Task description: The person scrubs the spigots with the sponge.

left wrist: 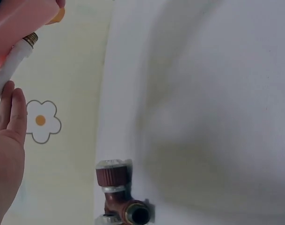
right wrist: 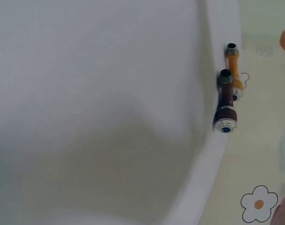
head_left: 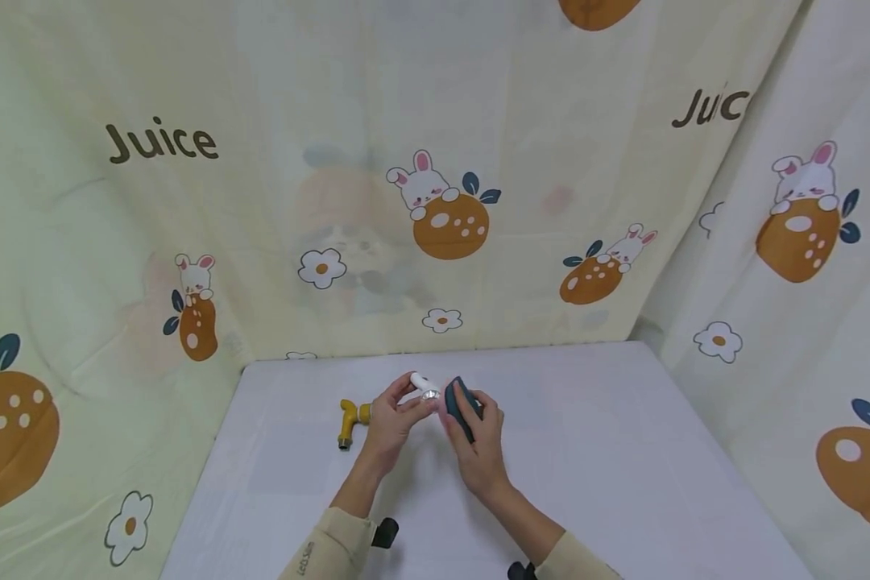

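– Toward 12 o'clock over the desk [head_left: 587, 475], what's in work?
– White tap [head_left: 422, 382], silver collar, held off the surface between the two grips. Brass thread [left wrist: 31, 40] shows at one end, pointing to 1 in the left wrist view.
– Left grip [head_left: 389, 424]?
– Pinching the white tap. Two fingers lie along its body in the wrist view.
– Right grip [head_left: 482, 443]?
– Wrapped round a teal-and-pink block [head_left: 464, 409], looks spongy. Teal side under the fingers, pink side toward the tap. Block sits about 3 to 4 o'clock of the tap, very near; can't tell if touching.
– Other parts?
– Yellow tap [head_left: 348, 420] on the desk, 9 o'clock of the left grip. Dark red tap [left wrist: 113, 177] on the desk too; right wrist view puts the yellow one at about 1 o'clock of it. They overlap in that view, contact unclear.
– Surroundings?
– Printed cloth [head_left: 261, 209] at 12, more cloth at 3 and 9: rabbits, oranges, flowers. Beige sleeves [head_left: 333, 541] come in from 5 and 7.
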The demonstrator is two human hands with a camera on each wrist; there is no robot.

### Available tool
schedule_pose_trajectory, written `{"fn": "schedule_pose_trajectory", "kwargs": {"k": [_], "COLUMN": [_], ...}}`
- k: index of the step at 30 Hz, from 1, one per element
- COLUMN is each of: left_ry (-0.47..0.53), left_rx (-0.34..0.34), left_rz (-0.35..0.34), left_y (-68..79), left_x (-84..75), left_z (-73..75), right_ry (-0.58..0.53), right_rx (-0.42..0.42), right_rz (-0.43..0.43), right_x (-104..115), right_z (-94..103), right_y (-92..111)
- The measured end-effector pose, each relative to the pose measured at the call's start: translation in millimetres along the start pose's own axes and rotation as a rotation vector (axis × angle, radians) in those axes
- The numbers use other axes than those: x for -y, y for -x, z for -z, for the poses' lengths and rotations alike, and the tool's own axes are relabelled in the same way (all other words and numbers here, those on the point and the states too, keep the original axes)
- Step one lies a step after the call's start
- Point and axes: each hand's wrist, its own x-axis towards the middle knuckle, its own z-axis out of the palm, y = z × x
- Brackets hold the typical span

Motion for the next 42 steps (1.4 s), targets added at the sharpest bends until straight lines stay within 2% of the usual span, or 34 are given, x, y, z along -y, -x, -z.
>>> {"fn": "schedule_pose_trajectory", "kwargs": {"k": [4,9,13,18,23,27,32,37,40,42], "left_ry": [-0.060,-0.085,-0.102,-0.140,-0.229,-0.249,-0.274,-0.303,-0.281,-0.247], "left_rx": [-0.011,-0.006,0.003,-0.004,-0.017,-0.032,-0.041,-0.017,-0.011,-0.015], "left_rz": [-0.003,-0.002,-0.007,-0.009,-0.001,0.002,-0.009,0.005,0.021,0.026], "left_y": [0.6,0.9,2.4,3.1,3.2,4.0,6.8,8.1,7.8,7.2], "left_x": [0.1,1.3,2.5,4.0,5.9,6.2,4.4,6.0,6.8,6.7], "left_z": [3.4,5.8,6.4,5.2,2.1,1.4,3.7,6.9,9.7,12.1], "right_ry": [0.027,0.127,0.210,0.374,0.555,0.626,0.629,0.559,0.490,0.394], "right_rx": [0.059,0.114,0.156,0.235,0.244,0.240,0.240,0.265,0.241,0.196], "right_rz": [-0.057,-0.094,-0.065,-0.047,-0.014,0.012,0.013,-0.049,-0.080,-0.094], "right_x": [5.4,7.1,3.1,-2.9,-6.6,-10.4,-12.9,-18.8,-26.2,-29.7], "right_z": [2.5,3.2,3.7,7.6,8.7,8.1,9.1,12.7,13.9,14.4], "right_y": [-5.7,-8.3,-9.8,-11.9,-12.5,-12.4,-11.6,-9.0,-7.8,-7.4]}}
